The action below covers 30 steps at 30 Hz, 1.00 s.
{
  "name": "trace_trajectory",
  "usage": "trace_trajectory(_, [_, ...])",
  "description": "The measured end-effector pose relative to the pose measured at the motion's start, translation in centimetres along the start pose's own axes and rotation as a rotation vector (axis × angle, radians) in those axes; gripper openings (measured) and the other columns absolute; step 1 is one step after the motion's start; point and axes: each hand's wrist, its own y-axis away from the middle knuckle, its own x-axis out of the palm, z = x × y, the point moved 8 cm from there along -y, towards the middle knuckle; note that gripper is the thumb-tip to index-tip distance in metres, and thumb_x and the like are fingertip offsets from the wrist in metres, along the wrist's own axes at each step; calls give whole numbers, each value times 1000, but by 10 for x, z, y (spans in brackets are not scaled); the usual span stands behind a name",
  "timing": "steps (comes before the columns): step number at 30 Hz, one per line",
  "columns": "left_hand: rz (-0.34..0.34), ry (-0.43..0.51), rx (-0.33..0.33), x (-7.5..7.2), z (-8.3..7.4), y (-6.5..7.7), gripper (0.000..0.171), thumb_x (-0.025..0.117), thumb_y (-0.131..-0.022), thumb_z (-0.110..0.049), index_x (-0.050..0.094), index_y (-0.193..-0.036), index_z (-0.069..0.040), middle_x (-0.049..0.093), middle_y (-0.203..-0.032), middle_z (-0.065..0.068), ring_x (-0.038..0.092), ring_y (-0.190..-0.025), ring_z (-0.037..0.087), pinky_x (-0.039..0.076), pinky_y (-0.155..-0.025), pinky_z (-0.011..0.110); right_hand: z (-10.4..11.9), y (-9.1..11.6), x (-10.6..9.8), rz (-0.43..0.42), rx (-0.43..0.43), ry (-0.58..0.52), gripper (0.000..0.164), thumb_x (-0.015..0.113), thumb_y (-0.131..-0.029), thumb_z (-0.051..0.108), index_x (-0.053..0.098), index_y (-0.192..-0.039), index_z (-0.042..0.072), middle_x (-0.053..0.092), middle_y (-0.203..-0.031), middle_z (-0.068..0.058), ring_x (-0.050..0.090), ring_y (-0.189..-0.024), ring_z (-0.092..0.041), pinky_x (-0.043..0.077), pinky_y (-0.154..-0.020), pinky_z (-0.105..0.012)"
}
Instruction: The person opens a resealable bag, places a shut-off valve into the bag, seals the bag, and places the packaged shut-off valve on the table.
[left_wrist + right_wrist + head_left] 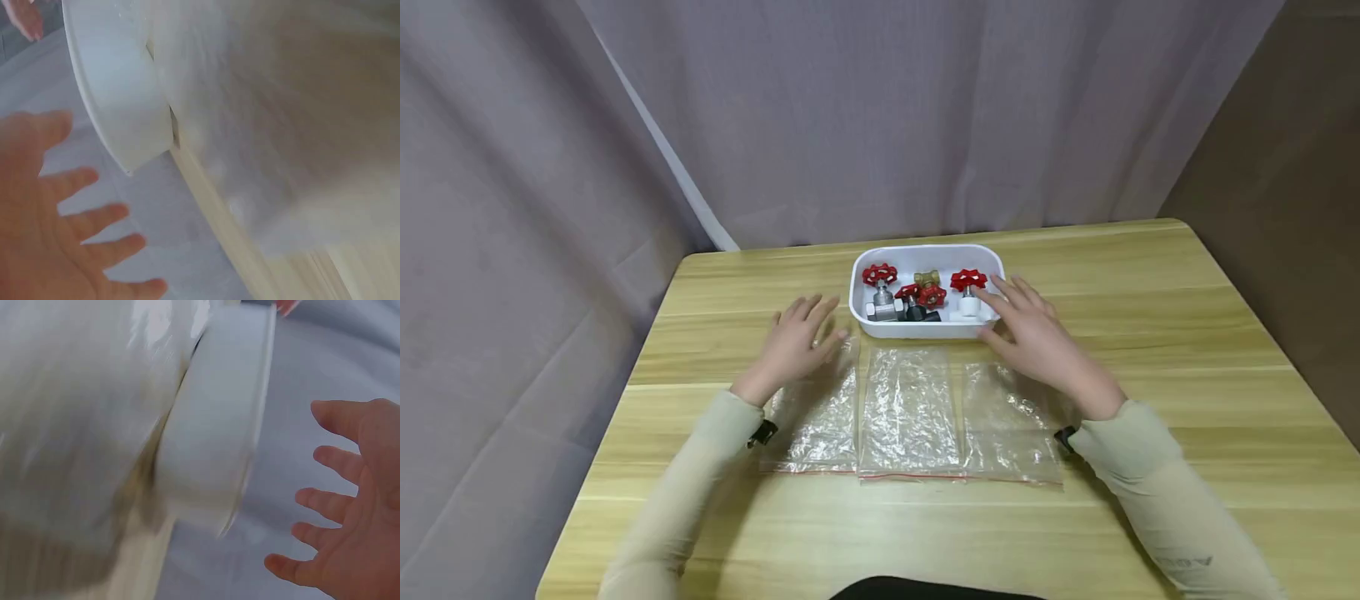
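The left grip (801, 337), fingers spread, holds nothing, just left of the white tray (925, 331); the right grip (1037, 337), also spread and holding nothing, is at its right end, contact unclear. The tray's long axis runs left to right. Inside, the metal valve (883, 310) and white valve (969, 307) point their red handwheels farward. Nearer, three clear bags (910, 408) lie lengthwise toward the person on the counter (820, 533), red-striped ends nearest.

White tray (925, 331): rounded rectangle, upright, at the frame's centre.
Red-wheeled valves (932, 296): silver, brass, black and white bodies, inside the tray.
Clear bags (912, 417): three, flat, side by side, lower middle.
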Motion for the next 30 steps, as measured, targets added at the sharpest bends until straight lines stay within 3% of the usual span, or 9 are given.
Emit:
trace_trajectory(5, [93,-46,72,-4,1,46,56,60,-101,-39,50,-147,-7,52,-145,21,46,-134,46,32,-107,69,51,-1,11,14,-147,15,62,64,-100,32,40,-155,17,25,-164,-15,20,-149,-43,17,-113,-71])
trace_trajectory(9, [109,-65,94,0,8,85,51,66,-98,-32,57,-139,-3,58,-137,22,54,-126,44,41,-102,64,85,-5,31,71,-240,26,61,63,-100,33,41,-154,17,29,-162,-14,31,-146,-39,18,-117,-64])
trace_trajectory(16, [146,-44,108,15,6,137,55,69,-95,-37,59,-138,-5,55,-140,25,53,-125,48,46,-95,66,125,3,82,230,-245,84,58,64,-99,36,48,-149,11,46,-151,-18,47,-136,-38,36,-108,-63])
trace_trajectory(21, [142,4,105,18,-3,158,62,75,-90,-42,58,-141,-10,50,-145,24,47,-130,50,42,-99,68,152,13,110,343,-316,133,62,64,-97,46,49,-149,14,49,-150,-14,48,-136,-32,37,-109,-59])
trace_trajectory(25, [140,35,140,18,-7,163,62,78,-88,-35,59,-140,-8,52,-143,24,49,-129,47,43,-100,66,168,19,130,395,-407,216,68,63,-95,53,47,-151,18,48,-151,-9,47,-137,-28,33,-110,-62])
trace_trajectory(30, [129,15,155,18,-4,168,57,79,-88,-29,61,-137,-6,53,-141,24,53,-125,45,45,-98,63,177,26,150,421,-453,290,75,62,-92,62,45,-152,21,49,-151,-6,47,-137,-26,27,-111,-67])
